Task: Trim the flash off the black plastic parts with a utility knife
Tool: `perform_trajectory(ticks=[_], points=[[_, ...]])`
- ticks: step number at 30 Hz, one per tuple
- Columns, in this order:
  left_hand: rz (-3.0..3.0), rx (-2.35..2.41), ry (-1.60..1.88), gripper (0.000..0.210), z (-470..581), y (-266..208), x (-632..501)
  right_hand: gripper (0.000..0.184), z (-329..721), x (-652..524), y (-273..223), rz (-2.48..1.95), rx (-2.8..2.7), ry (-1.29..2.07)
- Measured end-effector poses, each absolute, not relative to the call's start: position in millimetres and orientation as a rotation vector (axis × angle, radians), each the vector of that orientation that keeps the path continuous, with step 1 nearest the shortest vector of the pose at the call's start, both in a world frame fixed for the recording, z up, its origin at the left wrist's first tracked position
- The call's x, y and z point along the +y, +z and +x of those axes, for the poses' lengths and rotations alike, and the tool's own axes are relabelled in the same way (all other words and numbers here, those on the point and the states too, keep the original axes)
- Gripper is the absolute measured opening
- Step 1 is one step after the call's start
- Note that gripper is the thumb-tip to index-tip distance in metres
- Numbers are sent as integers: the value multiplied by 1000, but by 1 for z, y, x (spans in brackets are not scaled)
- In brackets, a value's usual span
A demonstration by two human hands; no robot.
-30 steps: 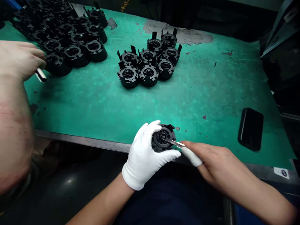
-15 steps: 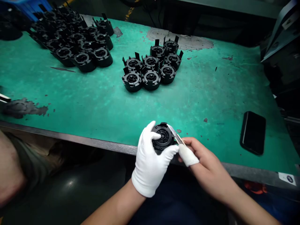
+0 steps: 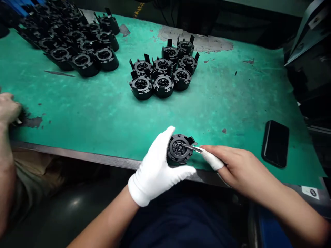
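Note:
My left hand [image 3: 157, 165], in a white glove, curves around the left side of a round black plastic housing [image 3: 178, 153] near the table's front edge. Its thumb stretches out along the near side. The housing faces up, showing rings, small posts and a tab at the upper right. In my right hand [image 3: 224, 156], which wears a white cover on the thumb, is a slim pointed metal tool [image 3: 195, 148]. The tool's tip reaches over the housing's centre; whether it touches, I cannot tell. The right fingertips are partly hidden.
Several similar black housings [image 3: 162, 82] stand grouped beyond my hands on the green table [image 3: 219, 103]. A larger cluster [image 3: 82, 62] stands at the back left. A black phone [image 3: 275, 144] lies at the right. Another person's hand [image 3: 9, 106] rests at the left edge.
The housing has turned, with its tab now at the upper right. The tool's tip has shifted from the rim to the centre. My left fingers have straightened; another person's hand has appeared at left.

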State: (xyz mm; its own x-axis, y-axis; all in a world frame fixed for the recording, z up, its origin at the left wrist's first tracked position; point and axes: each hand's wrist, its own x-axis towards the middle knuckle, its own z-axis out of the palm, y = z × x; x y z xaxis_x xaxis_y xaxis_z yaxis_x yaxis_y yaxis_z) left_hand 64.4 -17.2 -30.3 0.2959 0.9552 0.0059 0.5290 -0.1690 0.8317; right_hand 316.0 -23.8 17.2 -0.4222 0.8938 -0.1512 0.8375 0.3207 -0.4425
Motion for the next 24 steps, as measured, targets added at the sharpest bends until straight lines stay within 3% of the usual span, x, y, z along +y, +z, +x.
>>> perform_trajectory(ticks=[4, 11, 19, 24], points=[[1859, 1325, 736, 90, 65, -33, -6, 41, 314, -28, 13, -1634, -2521, 643], [1863, 1327, 819, 86, 69, -35, -12, 39, 309, -51, 13, -1582, -2431, 852], [1837, 1368, 933, 77, 79, -37, -18, 42, 302, -65, 2, -1686, -2333, 725], [1830, 1405, 935, 78, 82, -39, -21, 41, 296, -74, -6, -1670, -2253, 916]])
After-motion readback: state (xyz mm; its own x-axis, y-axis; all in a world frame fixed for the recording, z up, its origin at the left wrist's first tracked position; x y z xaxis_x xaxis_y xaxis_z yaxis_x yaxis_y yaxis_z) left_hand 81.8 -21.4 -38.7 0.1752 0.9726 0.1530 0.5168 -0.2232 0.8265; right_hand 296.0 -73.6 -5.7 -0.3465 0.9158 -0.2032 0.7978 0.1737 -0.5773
